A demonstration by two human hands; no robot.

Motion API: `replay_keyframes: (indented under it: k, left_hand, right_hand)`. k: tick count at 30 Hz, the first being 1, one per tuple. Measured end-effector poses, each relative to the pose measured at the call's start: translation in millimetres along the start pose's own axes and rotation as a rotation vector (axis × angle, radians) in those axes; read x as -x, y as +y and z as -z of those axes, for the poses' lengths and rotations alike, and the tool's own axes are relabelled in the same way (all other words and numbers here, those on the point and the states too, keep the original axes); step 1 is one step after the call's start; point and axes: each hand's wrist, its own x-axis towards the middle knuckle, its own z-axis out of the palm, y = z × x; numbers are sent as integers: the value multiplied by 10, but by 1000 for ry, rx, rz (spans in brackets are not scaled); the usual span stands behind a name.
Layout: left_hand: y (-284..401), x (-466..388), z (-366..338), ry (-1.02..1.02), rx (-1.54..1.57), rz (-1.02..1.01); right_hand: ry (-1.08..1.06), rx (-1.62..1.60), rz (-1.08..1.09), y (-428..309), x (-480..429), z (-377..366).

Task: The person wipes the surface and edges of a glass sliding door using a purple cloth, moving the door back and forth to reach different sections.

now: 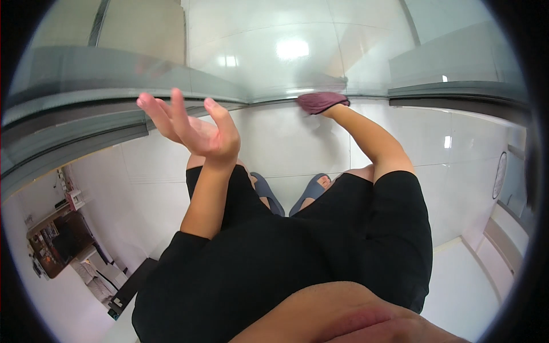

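Observation:
A purple cleaning mitt (319,102) with a dark cuff covers my right hand (336,111); only the wrist shows. The mitt is blurred and lies at the lower edge of an upright glass panel (266,64), apparently against the glass. Its fabric hides my right fingers. On the left, my left hand (210,137) is raised with its fingers apart, holding nothing. In the picture it overlaps the dark-framed glass door panel (55,109); whether it touches the panel cannot be told.
Dark bottom rails (450,106) run along the glass at both sides. Pale floor tiles (279,141) lie under my feet in blue-grey slides (268,195). Behind me on the left stand a brown table (81,223) with items on it and a black piece of furniture (133,281).

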Motion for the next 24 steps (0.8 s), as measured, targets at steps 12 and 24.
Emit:
replay_keyframes:
  k: [12, 24]
  left_hand:
    - [505, -59, -133, -211, -25, 184]
    - [696, -307, -315, -269, 33, 79]
  right_hand:
    - [357, 182, 278, -394, 1167, 1448]
    - [1987, 283, 21, -579, 1329, 1888]
